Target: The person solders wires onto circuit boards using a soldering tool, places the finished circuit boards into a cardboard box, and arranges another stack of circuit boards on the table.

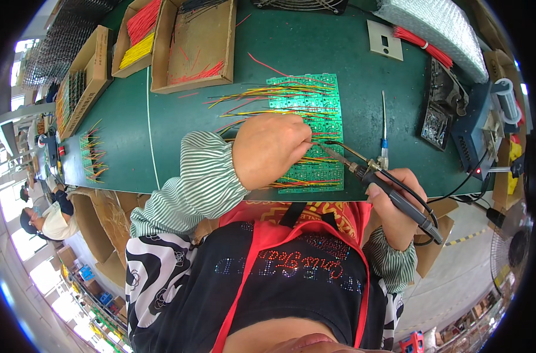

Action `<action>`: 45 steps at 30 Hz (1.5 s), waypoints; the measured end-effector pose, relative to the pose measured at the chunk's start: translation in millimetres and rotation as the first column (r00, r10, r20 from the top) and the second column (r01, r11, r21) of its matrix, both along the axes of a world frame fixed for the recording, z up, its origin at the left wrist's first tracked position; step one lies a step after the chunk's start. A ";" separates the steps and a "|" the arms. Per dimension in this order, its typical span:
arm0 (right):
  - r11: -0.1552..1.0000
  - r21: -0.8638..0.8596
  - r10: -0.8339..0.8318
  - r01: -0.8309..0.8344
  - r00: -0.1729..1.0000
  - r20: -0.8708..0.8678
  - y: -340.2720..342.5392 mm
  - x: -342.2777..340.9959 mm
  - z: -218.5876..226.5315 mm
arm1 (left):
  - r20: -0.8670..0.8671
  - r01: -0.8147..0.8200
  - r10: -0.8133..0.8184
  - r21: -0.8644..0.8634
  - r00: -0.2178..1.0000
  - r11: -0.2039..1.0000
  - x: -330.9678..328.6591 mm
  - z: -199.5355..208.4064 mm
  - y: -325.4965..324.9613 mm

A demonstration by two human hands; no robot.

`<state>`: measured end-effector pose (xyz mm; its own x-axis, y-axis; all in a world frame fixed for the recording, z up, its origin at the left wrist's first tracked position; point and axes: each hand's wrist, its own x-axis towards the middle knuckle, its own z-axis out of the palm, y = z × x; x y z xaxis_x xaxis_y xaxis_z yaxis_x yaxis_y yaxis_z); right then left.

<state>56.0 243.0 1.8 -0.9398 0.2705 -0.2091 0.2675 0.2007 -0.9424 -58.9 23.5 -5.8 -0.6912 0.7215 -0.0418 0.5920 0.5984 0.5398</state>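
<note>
A green circuit board panel (329, 125) lies near the table's front edge, with rows of red, yellow and black wires (250, 92) sticking out past its left side. My left hand (272, 147) rests over the panel's middle, thumb and fingertips pinched on a thin wire at the board. Part of that wire is hidden under the hand. In my right hand (397, 197) is a soldering iron (404, 203), its tip pointing left onto the board close to my left fingertips. A thin solder feed tube (351, 153) runs along the iron toward the tip.
Cardboard trays hold red wires (206, 72) and yellow wires (137, 52). Right of the panel lies a slim blue-collared tool (384, 144). A dark metal box (437, 112) and a blue solder feeder (477, 132) stand farther right. Another wired panel (91, 154) sits far left.
</note>
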 end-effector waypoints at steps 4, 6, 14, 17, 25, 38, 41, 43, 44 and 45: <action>0.999 -0.040 -0.026 0.025 1.000 -0.013 1.2 1.0 1.4 | -0.002 -0.007 0.007 -0.002 1.000 1.000 -0.2 -0.3 -1.1; 0.998 -0.043 -0.050 0.049 0.999 -0.022 3.7 2.1 4.5 | 0.016 -0.004 0.004 -0.015 1.000 1.000 -0.9 0.2 0.3; 0.997 0.043 -0.055 0.057 0.997 -0.049 13.2 10.4 0.7 | -0.133 -0.063 0.066 0.027 0.989 0.998 -6.3 18.9 -3.3; 0.996 0.025 -0.080 0.081 0.996 -0.027 15.3 11.3 5.7 | -0.123 0.017 -0.009 0.063 0.992 0.998 1.3 11.6 11.2; 0.995 0.021 -0.101 0.102 0.994 -0.027 15.5 10.6 1.9 | -0.055 0.039 -0.037 0.043 0.998 0.998 0.5 -5.1 22.4; 0.998 -0.012 -0.068 0.068 0.997 -0.020 16.4 7.2 0.2 | -0.052 0.030 -0.029 0.029 0.998 0.999 0.5 -7.8 23.7; 0.996 0.019 -0.087 0.088 0.995 -0.046 19.9 9.8 1.1 | -0.051 0.040 -0.038 0.043 0.998 0.998 -1.2 -7.2 23.9; 0.995 0.044 -0.091 0.094 0.994 -0.054 20.6 10.7 3.7 | -0.052 0.043 -0.041 0.051 0.998 0.998 -2.0 -7.1 24.0; 0.995 0.011 -0.100 0.101 0.994 -0.047 20.5 10.0 5.7 | -0.055 0.043 -0.040 0.055 0.998 0.998 -2.4 -7.1 23.6; 0.994 -0.022 -0.108 0.107 0.993 -0.042 20.2 9.3 7.0 | -0.058 0.041 -0.038 0.055 0.998 0.998 -2.9 -7.1 23.4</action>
<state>65.3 263.2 8.8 -0.9137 0.3665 -0.1758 0.2459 0.1539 -0.9570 -61.8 46.9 -12.8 -0.6621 0.7484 0.0381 0.6453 0.5435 0.5369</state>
